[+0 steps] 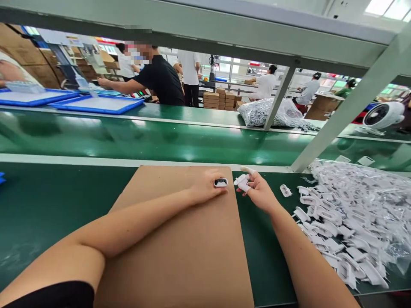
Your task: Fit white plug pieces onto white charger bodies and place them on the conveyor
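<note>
White plastic piece [220,182] pinched in left hand [205,188] at cardboard sheet [180,239] far edge; right hand [257,192] grips second piece [241,181]; likely light, rigid, smooth; hold by sides.

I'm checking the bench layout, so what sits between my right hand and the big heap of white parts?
In the head view, one loose white part lies on the green mat between the right hand and the heap of white parts; otherwise bare mat.

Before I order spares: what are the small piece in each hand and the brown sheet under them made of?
The piece in the left hand, and the one in the right hand, look like white moulded plastic, smooth, slightly glossy. The brown sheet seems plain matte cardboard.
</note>
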### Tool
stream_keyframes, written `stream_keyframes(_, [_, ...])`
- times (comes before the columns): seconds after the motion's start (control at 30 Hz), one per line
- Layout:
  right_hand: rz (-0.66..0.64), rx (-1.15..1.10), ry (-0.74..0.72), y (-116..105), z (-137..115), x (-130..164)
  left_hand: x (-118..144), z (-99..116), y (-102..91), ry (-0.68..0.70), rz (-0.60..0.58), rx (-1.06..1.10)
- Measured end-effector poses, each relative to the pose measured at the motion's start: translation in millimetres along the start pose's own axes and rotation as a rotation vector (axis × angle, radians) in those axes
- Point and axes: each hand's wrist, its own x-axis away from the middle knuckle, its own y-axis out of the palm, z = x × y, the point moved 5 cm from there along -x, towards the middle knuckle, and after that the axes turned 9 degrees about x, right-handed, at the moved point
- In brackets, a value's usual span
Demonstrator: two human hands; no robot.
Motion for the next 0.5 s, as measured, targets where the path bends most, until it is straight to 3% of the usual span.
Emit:
stream_keyframes(0.13, [-0.009,-0.057,-0.008,12,-6,5,13,-8,-4.2,-0.099,0.059,0.141])
stream_keyframes(0.3, [0.01,-0.066,0.047,18,7,0,11,-11,-12.4,-0.19,0.121,0.16])
stream_keyframes(0.4, [0.058,-0.102,0.039,19,14,-3,10,-9,-9.4,-0.182,0.049,0.221])
stream_keyframes(0.5, [0.023,-0.139,0.016,22,15,-4,11,-11,0.3,-0.244,-0.12,0.444])
